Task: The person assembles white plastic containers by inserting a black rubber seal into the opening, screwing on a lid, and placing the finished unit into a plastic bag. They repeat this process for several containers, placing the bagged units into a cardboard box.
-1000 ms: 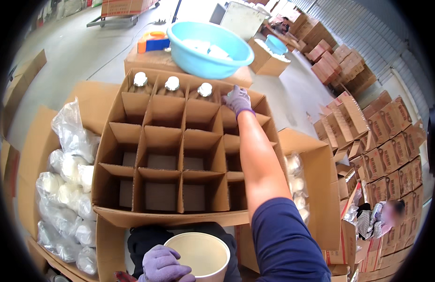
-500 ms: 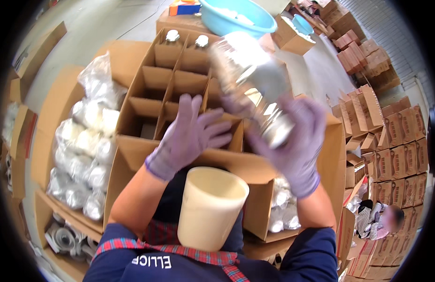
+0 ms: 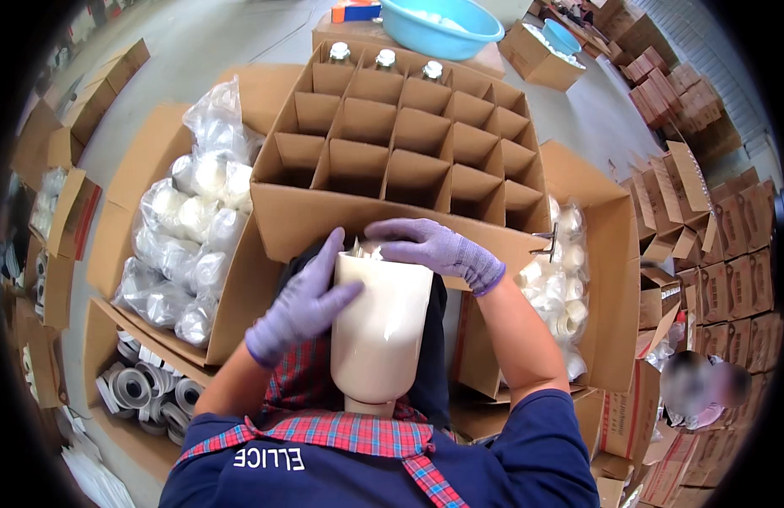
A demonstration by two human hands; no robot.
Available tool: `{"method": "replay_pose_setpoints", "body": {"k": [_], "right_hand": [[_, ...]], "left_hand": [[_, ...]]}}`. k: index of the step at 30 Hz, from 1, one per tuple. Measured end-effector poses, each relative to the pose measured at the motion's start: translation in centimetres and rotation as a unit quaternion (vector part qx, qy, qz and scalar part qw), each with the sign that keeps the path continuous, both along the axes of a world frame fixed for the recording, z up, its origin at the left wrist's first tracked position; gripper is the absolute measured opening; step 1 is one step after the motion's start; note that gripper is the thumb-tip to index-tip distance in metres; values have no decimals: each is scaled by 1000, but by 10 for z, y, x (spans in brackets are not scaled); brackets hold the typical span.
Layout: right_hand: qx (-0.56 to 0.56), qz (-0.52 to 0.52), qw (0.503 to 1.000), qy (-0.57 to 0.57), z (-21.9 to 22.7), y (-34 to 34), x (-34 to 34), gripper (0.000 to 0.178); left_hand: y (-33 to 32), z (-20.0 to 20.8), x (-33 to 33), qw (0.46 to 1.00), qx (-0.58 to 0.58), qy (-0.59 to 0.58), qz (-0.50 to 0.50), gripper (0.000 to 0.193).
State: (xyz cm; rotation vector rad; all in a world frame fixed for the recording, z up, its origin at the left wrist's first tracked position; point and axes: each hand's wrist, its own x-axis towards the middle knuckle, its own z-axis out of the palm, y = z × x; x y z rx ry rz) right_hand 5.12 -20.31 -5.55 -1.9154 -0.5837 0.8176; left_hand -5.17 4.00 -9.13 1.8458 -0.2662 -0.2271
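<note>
A cream-coloured, smooth container (image 3: 378, 330) stands between my forearms at my lap, rounding in to a narrower neck at its lower end. My left hand (image 3: 297, 303), in a purple glove, lies along its left side, thumb across the front and fingers up at the rim. My right hand (image 3: 426, 245), gloved alike, curves over the rim from the right. Something whitish and shiny (image 3: 367, 251) shows between the hands at the rim; I cannot make out what. Ahead is a divided cardboard box (image 3: 392, 207), with three capped bottles (image 3: 385, 59) in its back row.
To the left a box holds bagged white parts (image 3: 189, 220); below it another holds grey ringed parts (image 3: 131, 388). More bagged parts (image 3: 561, 288) fill a box on the right. Behind are a blue basin (image 3: 443, 30) and stacked cartons (image 3: 731, 237). Another person (image 3: 705, 385) is at far right.
The clear bottle that was in my right hand over the divided box is no longer seen there. Both hands have come down and in to the cream container. A third capped bottle now shows.
</note>
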Motion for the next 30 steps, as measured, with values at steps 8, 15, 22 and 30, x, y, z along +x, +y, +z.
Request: {"method": "replay_pose_setpoints", "body": {"k": [8,15,22,30], "right_hand": [[-43,-132,988,59,40,-108,-112,41],[121,-583,760,258,-110,-133,-326,42],[139,-595,770,181,-138,-116,-309,42],[134,-599,773,161,-141,-122,-312,42]], "left_hand": [[-15,5,-80,962,-34,-131,-236,103],[24,2,-98,932,-86,314,-156,90],[-10,21,-55,924,104,-265,-255,92],[17,7,-34,956,99,56,-270,39]]}}
